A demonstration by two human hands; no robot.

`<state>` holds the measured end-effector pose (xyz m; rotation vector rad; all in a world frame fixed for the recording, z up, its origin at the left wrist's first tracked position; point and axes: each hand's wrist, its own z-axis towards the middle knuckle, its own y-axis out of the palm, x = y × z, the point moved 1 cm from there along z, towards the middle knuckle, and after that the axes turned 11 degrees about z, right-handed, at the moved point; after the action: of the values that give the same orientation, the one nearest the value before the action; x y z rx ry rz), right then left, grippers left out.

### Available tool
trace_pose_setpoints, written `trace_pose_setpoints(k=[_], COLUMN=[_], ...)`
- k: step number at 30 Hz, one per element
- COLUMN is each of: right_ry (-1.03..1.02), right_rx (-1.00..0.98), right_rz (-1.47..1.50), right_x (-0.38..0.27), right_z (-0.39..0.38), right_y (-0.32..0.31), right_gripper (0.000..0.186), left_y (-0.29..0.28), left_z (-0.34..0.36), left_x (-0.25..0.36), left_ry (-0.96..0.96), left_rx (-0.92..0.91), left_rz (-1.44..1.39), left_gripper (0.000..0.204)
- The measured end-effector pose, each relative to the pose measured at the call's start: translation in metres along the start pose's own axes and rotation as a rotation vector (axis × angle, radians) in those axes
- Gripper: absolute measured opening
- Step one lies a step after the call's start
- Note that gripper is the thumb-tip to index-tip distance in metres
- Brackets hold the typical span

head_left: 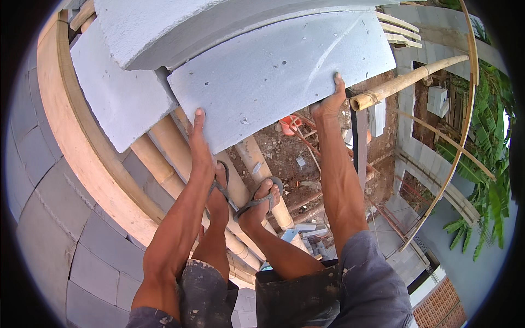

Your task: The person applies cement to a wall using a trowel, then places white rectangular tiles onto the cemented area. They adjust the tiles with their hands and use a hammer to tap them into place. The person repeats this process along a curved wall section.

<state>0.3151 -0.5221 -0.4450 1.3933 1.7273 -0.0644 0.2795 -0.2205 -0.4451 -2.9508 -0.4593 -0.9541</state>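
Observation:
My left hand (199, 139) grips the lower left end of a pale, pitted concrete block (273, 71), thumb pointing up over its face. My right hand (331, 101) holds the same block by its lower edge toward the right, thumb on the face and fingers hidden beneath. Another pale block (117, 95) lies just to the left, and a larger curved-edged block (180, 22) sits above and behind the held one.
My sandalled feet (254, 205) stand on bamboo poles (260, 169) high above rubble ground (290, 164). A wooden board (87, 169) edges a block wall (65, 229) at left. A cut bamboo pole (410, 82) juts out at right, with leaves (486, 191) beyond.

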Motion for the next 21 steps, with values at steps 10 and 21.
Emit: trace_pose_setpoints(k=[10,21], right_ry=[0.211,0.701], right_rx=[0.251,0.146], right_rz=[-0.544,-0.712], right_x=[-0.12,-0.158], right_z=[-0.063,-0.316], right_y=[0.075,0.096], right_gripper=[0.057,0.071], left_y=[0.042,-0.073], left_z=[-0.194,-0.472], left_x=[0.102,0.142], left_ry=[-0.483,-0.558], left_rx=[0.109,0.424], left_rz=[-0.318,-0.185], left_gripper=[0.079,0.099])
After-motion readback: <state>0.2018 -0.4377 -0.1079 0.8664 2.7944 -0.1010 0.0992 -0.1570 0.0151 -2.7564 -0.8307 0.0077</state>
